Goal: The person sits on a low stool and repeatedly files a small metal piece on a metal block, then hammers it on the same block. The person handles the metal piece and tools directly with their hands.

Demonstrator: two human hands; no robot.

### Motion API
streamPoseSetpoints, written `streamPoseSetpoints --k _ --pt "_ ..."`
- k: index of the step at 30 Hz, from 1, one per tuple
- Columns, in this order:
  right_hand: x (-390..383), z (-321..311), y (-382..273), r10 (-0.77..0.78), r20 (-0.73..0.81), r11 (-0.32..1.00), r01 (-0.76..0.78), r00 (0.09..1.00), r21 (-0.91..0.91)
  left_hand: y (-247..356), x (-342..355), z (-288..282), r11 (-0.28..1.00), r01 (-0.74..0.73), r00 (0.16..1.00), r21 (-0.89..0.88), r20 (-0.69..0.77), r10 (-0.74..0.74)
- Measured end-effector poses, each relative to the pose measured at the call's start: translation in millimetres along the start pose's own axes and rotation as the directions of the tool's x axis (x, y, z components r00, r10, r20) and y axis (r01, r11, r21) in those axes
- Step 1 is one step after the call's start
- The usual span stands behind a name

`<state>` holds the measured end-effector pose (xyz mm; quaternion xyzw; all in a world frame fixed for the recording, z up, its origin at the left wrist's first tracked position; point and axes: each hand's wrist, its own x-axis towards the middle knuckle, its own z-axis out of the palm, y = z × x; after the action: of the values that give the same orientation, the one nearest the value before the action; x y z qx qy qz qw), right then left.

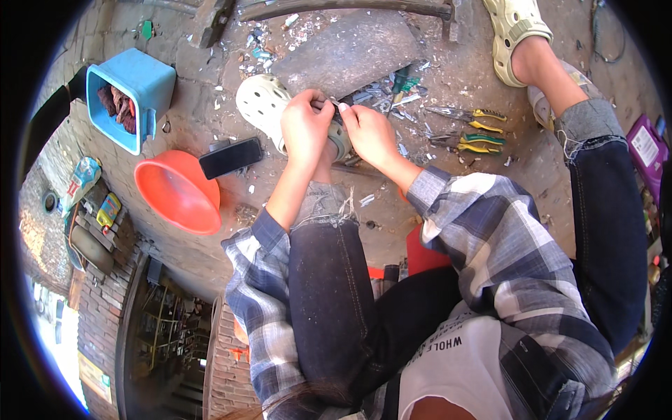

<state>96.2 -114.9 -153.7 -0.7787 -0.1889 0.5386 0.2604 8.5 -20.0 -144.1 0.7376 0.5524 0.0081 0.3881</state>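
Close together above my left shoe (260, 105), my left hand (306, 127) and my right hand (371, 134) meet at the fingertips. Both are closed in a pinch on something small and dark, mostly covered by the fingers; its kind cannot be made out. Just beyond them lies a flat grey slab (353, 52). A tool with a dark green handle (400, 81) rests among shards to the right of the slab. Further right lie pliers with yellow handles (486, 115) and a second pair with green and yellow handles (481, 143).
A black phone (231, 159) leans by an orange-red basin (178, 192) at left. Behind stands a light blue bucket (157, 80) holding dark reddish pieces. A wooden bar (343, 10) crosses the far edge. Glassy shards (260, 52) litter the floor. At far right is a purple container (645, 150).
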Motion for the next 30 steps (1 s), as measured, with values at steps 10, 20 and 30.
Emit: streamPoseSetpoints --k 10,20,30 --pt "10 -10 6 -0.052 0.074 0.994 0.059 0.996 -0.092 8 1 2 0.998 0.060 0.998 -0.013 0.006 -0.060" --pt "5 -18 8 -0.078 0.068 0.981 0.089 0.995 -0.174 3 1 9 0.998 0.062 0.998 0.008 -0.023 -0.061" --pt "1 -17 1 -0.094 0.043 0.974 0.101 0.995 -0.201 3 0 8 0.996 0.078 0.997 0.052 -0.023 -0.077"
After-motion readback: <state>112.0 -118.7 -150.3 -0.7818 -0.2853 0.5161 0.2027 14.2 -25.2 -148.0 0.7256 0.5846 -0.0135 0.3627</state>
